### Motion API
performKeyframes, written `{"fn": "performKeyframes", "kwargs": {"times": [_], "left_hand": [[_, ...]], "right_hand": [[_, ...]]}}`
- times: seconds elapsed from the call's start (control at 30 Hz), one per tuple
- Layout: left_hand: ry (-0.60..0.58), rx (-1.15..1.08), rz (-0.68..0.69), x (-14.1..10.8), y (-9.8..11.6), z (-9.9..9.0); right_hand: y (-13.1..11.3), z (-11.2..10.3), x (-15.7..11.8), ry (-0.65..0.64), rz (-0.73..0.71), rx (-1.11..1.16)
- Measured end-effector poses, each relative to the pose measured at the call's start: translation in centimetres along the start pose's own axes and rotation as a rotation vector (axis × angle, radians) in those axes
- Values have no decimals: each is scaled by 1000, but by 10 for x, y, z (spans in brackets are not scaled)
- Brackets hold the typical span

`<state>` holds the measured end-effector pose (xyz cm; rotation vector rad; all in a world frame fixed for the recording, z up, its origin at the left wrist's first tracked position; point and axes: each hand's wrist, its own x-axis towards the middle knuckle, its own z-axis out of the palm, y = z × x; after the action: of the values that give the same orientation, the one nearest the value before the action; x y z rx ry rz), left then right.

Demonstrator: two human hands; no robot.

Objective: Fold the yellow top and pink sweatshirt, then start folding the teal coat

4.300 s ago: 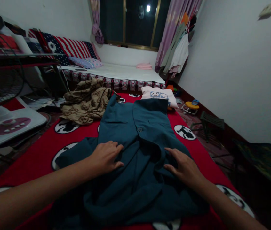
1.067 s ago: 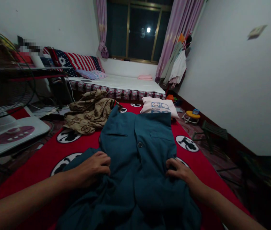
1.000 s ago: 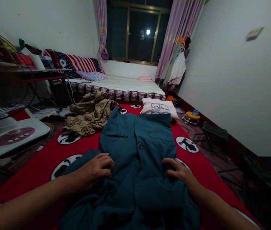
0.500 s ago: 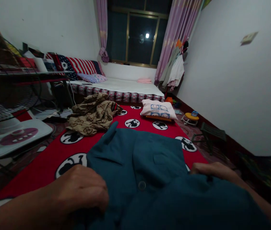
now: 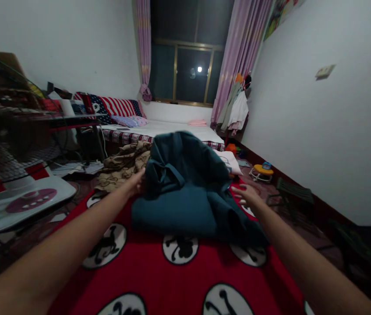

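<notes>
A dark teal garment with a collar or strap-like fold lies bunched across the red blanket, its far part puffed up in the air. At its left edge, my left hand touches or almost touches the cloth; its fingers are smeared and partly hidden, so I cannot tell whether they grip. My right hand is just off the garment's right side, fingers spread and holding nothing.
A brown patterned cloth lies on the left, with a white printed pillow behind the garment. A fan and desk stand left. On the right are a yellow stool and a dark folding stool. A bed spans the back.
The garment has moved forward, away from me, and billowed up, baring the blanket nearby. Both arms have stretched forward; my right hand has let go of the cloth. The view has tilted up.
</notes>
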<state>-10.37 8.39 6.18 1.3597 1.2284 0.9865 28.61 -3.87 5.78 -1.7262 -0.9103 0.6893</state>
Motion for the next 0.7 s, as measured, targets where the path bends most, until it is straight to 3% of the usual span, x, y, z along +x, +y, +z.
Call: {"fn": "performKeyframes", "kwargs": {"times": [0.1,0.2,0.3,0.33,0.4,0.47,0.5,0.6,0.7], "left_hand": [[69,100,14,-7,-44,5],[127,396,354,-44,-77,0],[68,730,713,-88,-85,-5],[14,811,791,-98,-84,-5],[-86,941,899,-111,-81,-3],[-135,1026,957,-113,-81,-2],[-144,1056,973,-110,-82,-1],[-186,1129,964,-95,-86,-2],[-249,1173,887,-77,-86,-1]], "right_hand": [[63,-6,-14,151,-228,-148],[97,-22,-51,166,-452,-275],[88,-26,-97,188,-744,-459],[81,-22,-111,114,-860,-489],[68,-10,-132,-174,-1042,-538],[61,5,-141,-433,-1087,-619],[61,11,-140,-488,-1059,-666],[61,20,-120,-394,-957,-763],[59,21,-89,-325,-957,-832]]}}
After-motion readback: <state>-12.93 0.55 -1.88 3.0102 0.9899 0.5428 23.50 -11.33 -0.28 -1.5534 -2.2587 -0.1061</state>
